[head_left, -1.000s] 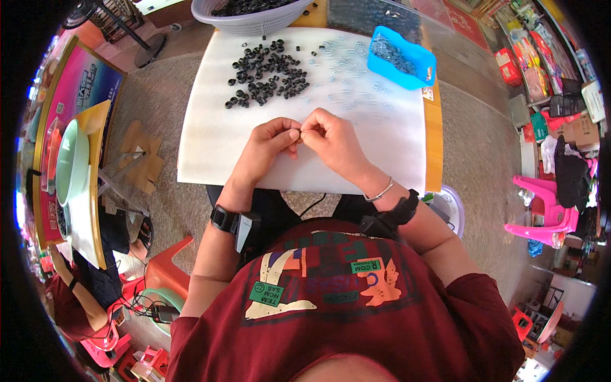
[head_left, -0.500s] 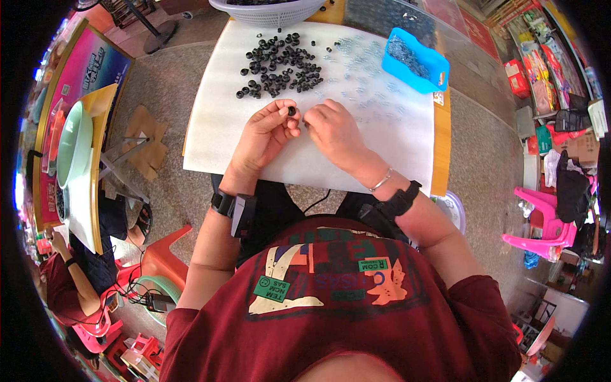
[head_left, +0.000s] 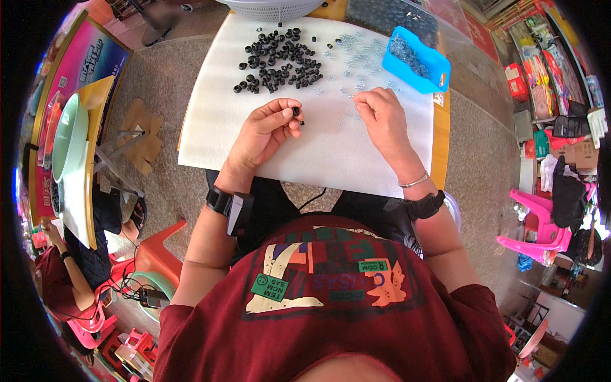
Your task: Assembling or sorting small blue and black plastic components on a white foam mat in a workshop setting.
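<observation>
Between the thumb and forefinger of my left hand [head_left: 264, 132] is a small round black plastic part [head_left: 294, 111], and a second small black bit [head_left: 301, 123] shows at the lower fingers. My right hand [head_left: 384, 121] is over the right half of the white sheet [head_left: 223, 137], its thumb and forefinger pinched together beside scattered tiny clear pieces [head_left: 356, 62]. Whatever those fingertips hold, if anything, is too small to make out. Beyond my left hand lies a loose spread of black parts [head_left: 280, 60].
A blue tray [head_left: 433, 76] of clear pieces stands at the far right of the table. At the far edge sits a grey basket [head_left: 273, 9]. A pink stool [head_left: 541, 219] is on the floor to the right, and another person's arm [head_left: 76, 280] shows at lower left.
My right hand has moved right, away from my left hand, to the clear pieces. My left hand keeps its black part and has barely shifted.
</observation>
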The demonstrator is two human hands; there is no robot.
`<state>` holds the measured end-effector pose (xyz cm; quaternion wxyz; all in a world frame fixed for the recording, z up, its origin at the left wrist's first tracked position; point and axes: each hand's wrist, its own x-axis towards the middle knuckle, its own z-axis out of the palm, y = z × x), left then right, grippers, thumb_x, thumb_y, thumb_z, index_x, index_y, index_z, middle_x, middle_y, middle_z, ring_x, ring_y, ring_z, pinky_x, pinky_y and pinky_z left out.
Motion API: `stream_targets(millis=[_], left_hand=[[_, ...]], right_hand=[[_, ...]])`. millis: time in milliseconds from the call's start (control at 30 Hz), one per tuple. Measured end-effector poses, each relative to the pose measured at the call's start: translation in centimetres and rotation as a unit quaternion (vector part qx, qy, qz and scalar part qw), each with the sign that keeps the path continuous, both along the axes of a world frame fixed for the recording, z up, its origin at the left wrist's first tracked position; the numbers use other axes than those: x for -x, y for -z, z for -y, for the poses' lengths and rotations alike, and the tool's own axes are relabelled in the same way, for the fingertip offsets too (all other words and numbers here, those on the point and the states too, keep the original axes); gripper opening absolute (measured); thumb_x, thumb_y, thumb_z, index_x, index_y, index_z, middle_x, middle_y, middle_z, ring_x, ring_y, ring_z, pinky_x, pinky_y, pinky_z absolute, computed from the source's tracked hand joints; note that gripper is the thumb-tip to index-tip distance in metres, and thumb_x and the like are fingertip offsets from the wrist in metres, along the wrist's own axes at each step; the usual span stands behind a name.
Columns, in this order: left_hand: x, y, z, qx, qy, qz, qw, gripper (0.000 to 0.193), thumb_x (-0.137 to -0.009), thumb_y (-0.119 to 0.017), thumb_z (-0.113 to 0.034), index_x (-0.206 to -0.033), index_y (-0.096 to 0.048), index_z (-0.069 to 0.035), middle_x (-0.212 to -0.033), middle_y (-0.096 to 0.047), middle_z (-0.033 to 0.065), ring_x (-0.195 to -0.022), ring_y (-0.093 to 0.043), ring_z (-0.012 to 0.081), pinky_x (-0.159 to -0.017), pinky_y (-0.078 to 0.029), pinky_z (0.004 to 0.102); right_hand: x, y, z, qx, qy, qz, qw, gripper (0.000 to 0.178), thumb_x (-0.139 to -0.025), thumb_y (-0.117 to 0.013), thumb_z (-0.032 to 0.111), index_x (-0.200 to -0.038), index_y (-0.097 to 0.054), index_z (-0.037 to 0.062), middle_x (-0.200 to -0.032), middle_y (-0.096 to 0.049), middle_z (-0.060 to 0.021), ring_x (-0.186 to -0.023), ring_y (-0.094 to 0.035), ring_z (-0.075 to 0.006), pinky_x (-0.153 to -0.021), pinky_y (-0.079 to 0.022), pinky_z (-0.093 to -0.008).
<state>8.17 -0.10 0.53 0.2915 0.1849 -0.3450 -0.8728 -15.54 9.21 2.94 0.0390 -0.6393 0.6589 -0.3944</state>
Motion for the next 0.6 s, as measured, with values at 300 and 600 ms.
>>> stream_targets(millis=[300, 600], left_hand=[[0.3, -0.2, -0.2, -0.001, -0.008, 0.007, 1.000, 0.019, -0.097, -0.051, -0.009, -0.112, -0.056, 0.003, -0.098, -0.061, 0.0102, -0.080, -0.060, 0.0139, -0.077, -0.053, 0.0287], [0.0, -0.2, 0.1, -0.008, 0.002, 0.007, 1.000, 0.022, -0.097, -0.051, -0.007, -0.115, -0.055, 0.004, -0.100, -0.062, 0.0110, -0.084, -0.062, 0.0149, -0.082, -0.055, 0.0300]], right_hand=[[-1.0, 0.6, 0.3, -0.040, -0.036, -0.176, 0.983, 0.004, -0.077, -0.066, 0.009, -0.081, -0.066, 0.0070, -0.078, -0.058, -0.0078, -0.083, -0.054, -0.0273, -0.076, -0.045, -0.0396], [-3.5, -1.3, 1.2, -0.011, -0.008, 0.107, 0.994, 0.006, -0.079, -0.065, 0.003, -0.084, -0.062, 0.0037, -0.082, -0.062, -0.0095, -0.075, -0.059, -0.0261, -0.066, -0.049, -0.0358]])
